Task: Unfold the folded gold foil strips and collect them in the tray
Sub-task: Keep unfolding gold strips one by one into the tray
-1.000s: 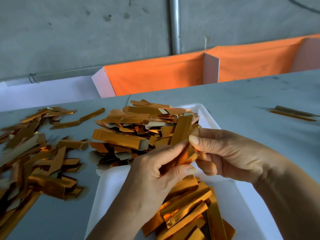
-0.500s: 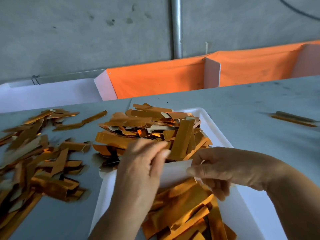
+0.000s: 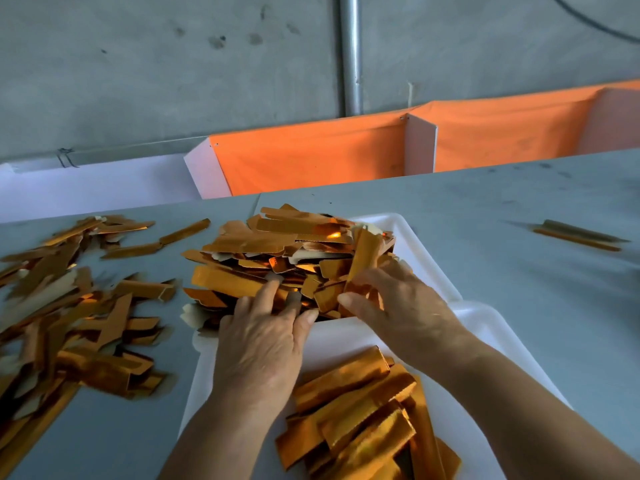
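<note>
A heap of folded gold foil strips (image 3: 277, 251) fills the far white tray (image 3: 412, 237). Flattened strips (image 3: 360, 410) lie stacked in the near white tray (image 3: 339, 341). My left hand (image 3: 263, 344) lies palm down at the heap's near edge, its straight fingers spread over the strips. My right hand (image 3: 401, 306) reaches into the heap's near right side. Its thumb and fingers pinch a folded gold strip (image 3: 363, 258) that stands up from the heap.
Many more gold strips (image 3: 69, 323) lie scattered over the grey table (image 3: 519, 306) to the left. Two loose strips (image 3: 578, 233) lie far right. Orange cloth bins (image 3: 311, 161) with white dividers run behind the table, below a concrete wall and a metal pipe (image 3: 349, 53).
Half a second ago both hands held an opened strip, white side up, over the near tray. That strip has left my hands, and both hands have moved forward onto the heap.
</note>
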Motion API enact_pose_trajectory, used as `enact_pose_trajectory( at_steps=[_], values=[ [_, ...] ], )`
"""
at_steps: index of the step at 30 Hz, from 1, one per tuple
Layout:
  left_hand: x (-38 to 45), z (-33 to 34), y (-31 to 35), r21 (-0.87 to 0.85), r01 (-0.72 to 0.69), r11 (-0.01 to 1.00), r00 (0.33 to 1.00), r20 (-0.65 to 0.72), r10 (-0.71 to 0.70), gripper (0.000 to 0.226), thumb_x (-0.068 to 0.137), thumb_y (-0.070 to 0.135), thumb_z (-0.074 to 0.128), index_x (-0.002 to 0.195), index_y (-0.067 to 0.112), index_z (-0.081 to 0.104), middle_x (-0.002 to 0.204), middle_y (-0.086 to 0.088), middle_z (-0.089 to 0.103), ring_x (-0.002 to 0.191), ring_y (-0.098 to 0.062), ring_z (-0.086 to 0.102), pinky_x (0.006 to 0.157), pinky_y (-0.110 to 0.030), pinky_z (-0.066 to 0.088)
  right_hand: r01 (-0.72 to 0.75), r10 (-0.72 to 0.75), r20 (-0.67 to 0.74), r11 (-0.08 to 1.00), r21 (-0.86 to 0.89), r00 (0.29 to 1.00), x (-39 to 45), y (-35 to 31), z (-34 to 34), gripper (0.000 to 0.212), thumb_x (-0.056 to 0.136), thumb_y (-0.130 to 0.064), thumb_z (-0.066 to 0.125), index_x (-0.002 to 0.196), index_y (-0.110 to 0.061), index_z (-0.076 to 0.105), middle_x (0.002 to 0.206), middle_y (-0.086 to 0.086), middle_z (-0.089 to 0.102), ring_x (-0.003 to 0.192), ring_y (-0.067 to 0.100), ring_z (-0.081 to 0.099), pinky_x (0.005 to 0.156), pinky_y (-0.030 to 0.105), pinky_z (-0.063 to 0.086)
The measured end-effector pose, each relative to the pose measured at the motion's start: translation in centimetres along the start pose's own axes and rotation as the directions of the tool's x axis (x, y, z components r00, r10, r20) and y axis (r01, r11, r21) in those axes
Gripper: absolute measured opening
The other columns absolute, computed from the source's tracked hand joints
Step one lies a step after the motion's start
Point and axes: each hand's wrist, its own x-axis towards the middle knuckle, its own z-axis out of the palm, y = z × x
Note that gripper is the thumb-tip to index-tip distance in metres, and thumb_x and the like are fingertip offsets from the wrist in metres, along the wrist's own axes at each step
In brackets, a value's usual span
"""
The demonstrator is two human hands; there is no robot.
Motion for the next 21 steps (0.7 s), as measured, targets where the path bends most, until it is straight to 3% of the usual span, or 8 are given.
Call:
enact_pose_trajectory(
  at_steps=[3,5,7,12,15,18,20,21],
  values=[
    [0.1,-0.1,0.2,-0.013,0.004,1.0,1.0,0.019,-0.004,0.092,0.069,0.057,-0.02,0.131,0.038,0.046,0.156,0.008,0.01,0.128,-0.018,0.03,0.096,-0.033,0.034,-0.019,0.028,0.078,0.994,-0.11,0.997,0.2,-0.2,0.3,0.059,0.086,-0.071,0.028,0.134,-0.039,0.042,0.133,0.002,0.042,0.119,0.024,0.046,0.103,0.044,0.039],
    [0.1,0.1,0.2,-0.011,-0.002,1.0,1.0,0.012,0.002,0.09,0.071,0.056,-0.02,0.129,0.038,0.046,0.154,0.01,0.018,0.128,-0.017,0.03,0.095,-0.033,0.033,-0.03,0.049,0.136,0.99,-0.14,0.989,0.3,-0.3,0.3,0.061,0.083,-0.073,0.023,0.135,-0.045,0.038,0.129,0.001,0.046,0.119,0.025,0.045,0.104,0.044,0.035],
    [0.0,0.4,0.3,-0.025,-0.03,0.999,0.999,-0.02,0.03,0.08,0.078,0.055,-0.014,0.127,0.04,0.047,0.15,0.015,0.025,0.124,-0.015,0.031,0.09,-0.031,0.032,-0.038,0.057,0.129,0.989,-0.143,0.99,0.5,-0.2,0.3,0.05,0.089,-0.068,0.028,0.132,-0.047,0.042,0.127,-0.002,0.048,0.119,0.025,0.042,0.102,0.042,0.031],
    [-0.1,0.6,0.8,-0.109,-0.1,0.989,0.993,-0.077,0.092,0.053,0.092,0.054,0.013,0.126,0.042,0.052,0.139,0.022,0.04,0.12,-0.008,0.036,0.089,-0.031,0.029,-0.067,0.068,-0.058,0.998,0.017,0.996,0.8,-0.2,0.5,0.028,0.097,-0.044,0.043,0.106,-0.028,0.065,0.111,-0.003,0.053,0.102,0.02,0.051,0.092,0.036,0.045],
    [0.0,0.4,0.8,-0.144,-0.105,0.984,0.987,-0.136,0.086,0.046,0.095,0.051,0.024,0.129,0.038,0.052,0.137,0.019,0.045,0.122,-0.007,0.041,0.095,-0.032,0.032,-0.072,0.092,-0.268,0.994,0.08,0.959,0.9,-0.3,0.1,0.017,0.095,-0.031,0.053,0.094,-0.023,0.068,0.098,-0.005,0.062,0.083,0.015,0.058,0.076,0.027,0.051],
    [-0.3,-0.3,1.1,-0.314,-0.137,0.939,0.958,-0.284,0.045,0.041,0.093,0.041,0.041,0.12,0.02,0.065,0.125,0.004,0.059,0.112,-0.017,0.055,0.092,-0.037,0.038,-0.026,0.178,-0.401,0.934,0.358,0.899,0.9,-0.1,-0.9,0.017,0.091,-0.019,0.06,0.083,-0.033,0.06,0.083,-0.012,0.062,0.071,0.012,0.062,0.058,0.017,0.052],
    [-0.5,-0.8,1.3,-0.423,-0.196,0.885,0.921,-0.39,0.017,0.046,0.09,0.039,0.038,0.117,0.014,0.066,0.118,0.001,0.063,0.106,-0.015,0.058,0.089,-0.03,0.041,0.001,0.252,-0.283,0.745,0.667,0.925,0.8,-0.2,-1.5,0.028,0.089,-0.014,0.065,0.086,-0.037,0.05,0.087,-0.009,0.063,0.074,0.015,0.067,0.059,0.022,0.057],
    [-0.6,-1.1,1.3,-0.502,-0.201,0.842,0.921,-0.388,-0.012,0.049,0.089,0.041,0.036,0.12,0.016,0.064,0.118,0.005,0.062,0.105,-0.007,0.056,0.089,-0.018,0.041,-0.005,0.254,-0.193,0.616,0.788,0.948,0.6,-0.3,-1.6,0.033,0.088,-0.01,0.066,0.091,-0.038,0.048,0.089,-0.004,0.064,0.073,0.017,0.07,0.058,0.025,0.058]
  ],
)
